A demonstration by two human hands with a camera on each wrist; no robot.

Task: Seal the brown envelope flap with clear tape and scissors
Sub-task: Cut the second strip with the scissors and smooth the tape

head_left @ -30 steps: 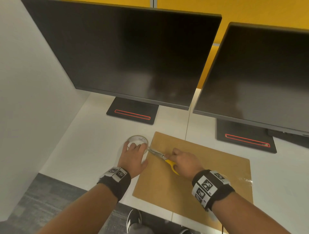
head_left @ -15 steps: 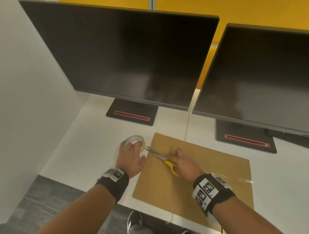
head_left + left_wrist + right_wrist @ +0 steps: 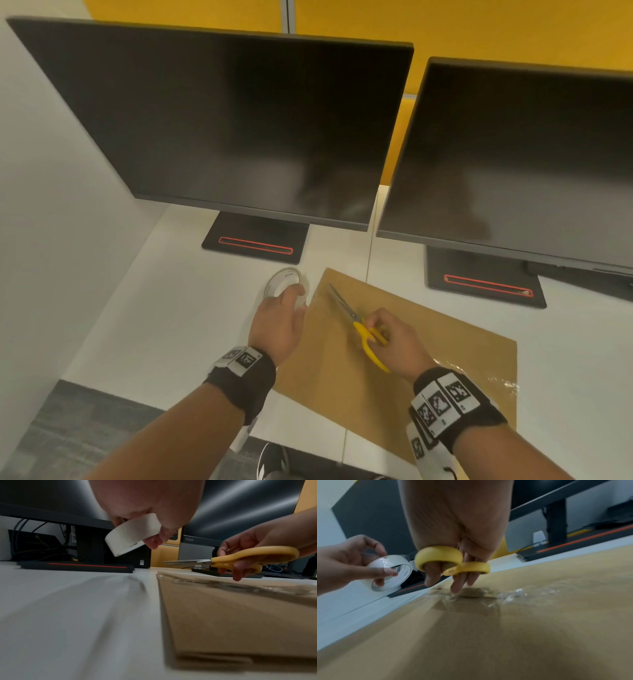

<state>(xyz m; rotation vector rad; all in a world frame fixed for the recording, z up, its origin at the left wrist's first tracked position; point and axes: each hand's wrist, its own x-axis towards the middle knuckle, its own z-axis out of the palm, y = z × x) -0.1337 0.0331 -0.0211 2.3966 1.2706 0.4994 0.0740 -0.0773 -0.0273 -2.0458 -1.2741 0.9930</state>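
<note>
Clear tape already lay along the brown envelope (image 3: pixel 394 359) on the surface. My left hand (image 3: pixel 277 322) gripped the tape roll (image 3: pixel 390 573), lifted beside it; my right hand (image 3: pixel 394 339) held the scissors (image 3: pixel 240 559), blades together. I judged sealing nearly finished.

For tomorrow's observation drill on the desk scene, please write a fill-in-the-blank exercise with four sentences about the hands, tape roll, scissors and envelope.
1. The left hand grips the ____ roll.
2. The scissors have ____ handles.
3. The right hand holds the scissors above the brown ____.
4. The scissor blades are ____.

Missing words: tape; yellow; envelope; closed
</note>
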